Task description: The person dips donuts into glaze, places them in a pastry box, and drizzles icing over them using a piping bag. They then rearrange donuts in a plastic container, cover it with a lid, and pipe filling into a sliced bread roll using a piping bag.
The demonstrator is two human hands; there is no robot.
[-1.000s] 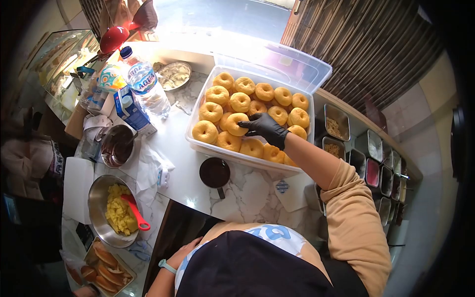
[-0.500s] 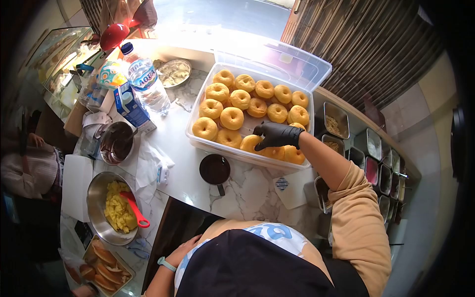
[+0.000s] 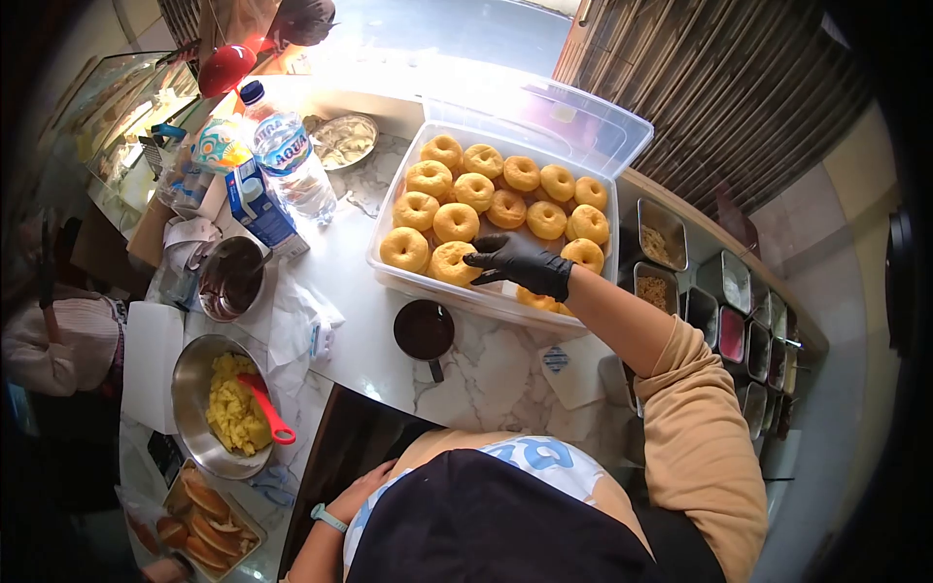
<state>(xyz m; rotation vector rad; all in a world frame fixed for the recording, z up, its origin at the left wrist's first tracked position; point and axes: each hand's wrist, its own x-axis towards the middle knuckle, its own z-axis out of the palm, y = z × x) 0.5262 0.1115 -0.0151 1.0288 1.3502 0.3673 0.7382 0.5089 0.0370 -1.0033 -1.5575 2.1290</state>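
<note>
My right hand [image 3: 520,264], in a black glove, reaches into a clear plastic box [image 3: 389,277] of ring doughnuts. Its thumb and fingers close on the right edge of a doughnut [image 3: 452,262] in the front row. Other golden doughnuts [image 3: 456,222] lie in rows behind it, and the gloved hand partly covers some at the front. My bare left hand [image 3: 366,489], with a pale watch on the wrist, lies flat against my side by the black apron [image 3: 476,530], fingers stretched out.
In front of the box stands a dark mug [image 3: 424,330]. To the left are a steel bowl [image 3: 190,408] of yellow filling with a red spatula, a water bottle [image 3: 292,160] and a blue carton [image 3: 258,209]. Metal topping trays [image 3: 721,277] line the right. Another person's sleeve [image 3: 68,340] shows far left.
My right hand has shifted left and slightly back within the box, from one front-row doughnut position to the one beside it. My left hand stays put. The person at far left has moved slightly.
</note>
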